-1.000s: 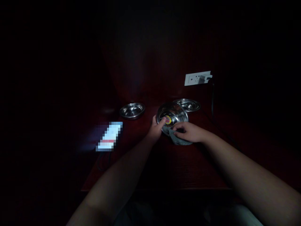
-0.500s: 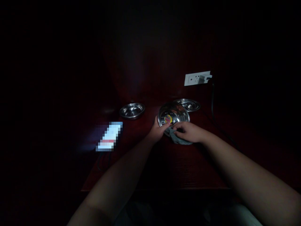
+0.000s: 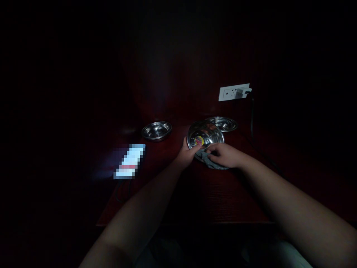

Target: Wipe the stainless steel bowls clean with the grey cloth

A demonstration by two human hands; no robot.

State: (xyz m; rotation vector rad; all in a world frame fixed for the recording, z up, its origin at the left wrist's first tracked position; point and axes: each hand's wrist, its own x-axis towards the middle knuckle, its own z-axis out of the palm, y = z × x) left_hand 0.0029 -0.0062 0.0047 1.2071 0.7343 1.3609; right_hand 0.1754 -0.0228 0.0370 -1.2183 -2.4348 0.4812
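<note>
A round, shiny steel bowl point(image 3: 210, 133) with a yellow-and-red sticker inside is tilting toward the camera above the dark red wooden table point(image 3: 223, 197). The left hand point(image 3: 187, 153) is clamping its near left rim, the thumb lying inside by the sticker and the other fingers disappearing behind the metal. The right hand point(image 3: 224, 154) is pinching a grey-green mesh cloth point(image 3: 213, 162) against the near rim, its curled fingertips partly lost in shadow; the bowl's underside is staying out of sight.

Behind the bowl, a wide-rimmed steel lid or dish point(image 3: 227, 124) is lying partly covered; which it is, I cannot tell. A shallow round steel dish point(image 3: 157, 131) is sitting apart on the left, and nearer, a glowing phone-like screen point(image 3: 129, 162) is showing only blurred blocks. A white wall socket point(image 3: 232, 92) is holding a plug, whose black cord point(image 3: 252, 119) is fading into darkness.
</note>
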